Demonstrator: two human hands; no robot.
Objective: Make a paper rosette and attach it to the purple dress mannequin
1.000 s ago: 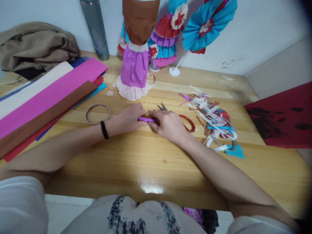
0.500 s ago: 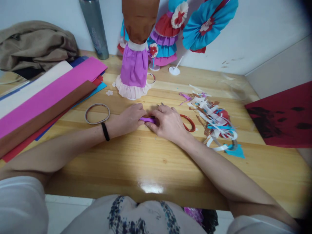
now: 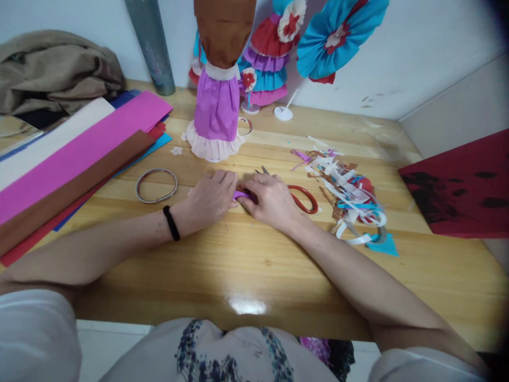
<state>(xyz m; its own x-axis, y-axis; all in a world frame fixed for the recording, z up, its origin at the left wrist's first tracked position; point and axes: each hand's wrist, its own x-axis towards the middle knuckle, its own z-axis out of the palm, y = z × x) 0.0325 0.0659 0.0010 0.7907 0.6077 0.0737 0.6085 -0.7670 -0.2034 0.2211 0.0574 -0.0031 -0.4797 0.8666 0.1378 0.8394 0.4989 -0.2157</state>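
Note:
A narrow purple strip of crepe paper (image 3: 242,195) shows in the gap between my hands, low over the table. My left hand (image 3: 212,197), with a black band at its wrist, has its fingers closed together over the strip's left end. On the other side my right hand (image 3: 272,202) pinches the strip between thumb and fingers. Scissors with red handles (image 3: 310,204) lie beneath my right hand, the tips of their blades showing beyond the knuckles. Just behind my hands stands a dress form of purple and white paper (image 3: 217,106) with a brown upper part.
Folded coloured paper sheets (image 3: 83,154) and a tape roll (image 3: 156,185) lie at left. A heap of paper scraps (image 3: 353,193) lies at right, before a red panel (image 3: 461,185). At the back stand a bottle (image 3: 153,50), a tiered paper dress (image 3: 268,69) and a blue paper fan (image 3: 340,37).
My left hand has turned flatter, its back now facing up, and covers more of the strip. My right hand keeps its pinch almost in place. The whole view has shifted slightly.

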